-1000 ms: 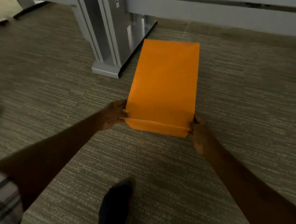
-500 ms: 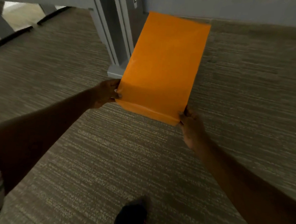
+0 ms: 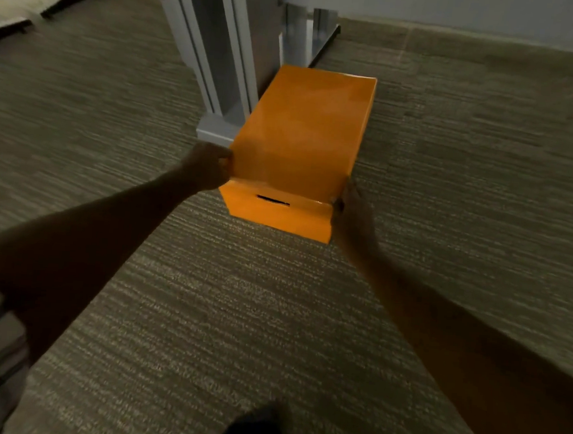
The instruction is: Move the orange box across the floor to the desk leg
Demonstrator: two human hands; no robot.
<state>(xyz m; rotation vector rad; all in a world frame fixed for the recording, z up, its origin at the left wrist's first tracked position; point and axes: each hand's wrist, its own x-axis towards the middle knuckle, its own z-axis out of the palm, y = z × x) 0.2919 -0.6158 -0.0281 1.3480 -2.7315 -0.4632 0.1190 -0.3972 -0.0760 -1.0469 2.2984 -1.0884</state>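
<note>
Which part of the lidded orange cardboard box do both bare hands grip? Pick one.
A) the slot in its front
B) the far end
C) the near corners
C: the left hand and right hand clasp the near corners of the orange box.

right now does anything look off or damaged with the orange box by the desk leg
Nothing stands out. The orange box looks intact, lid closed, beside the desk leg on the carpet, left hand and right hand on its near corners.
</note>
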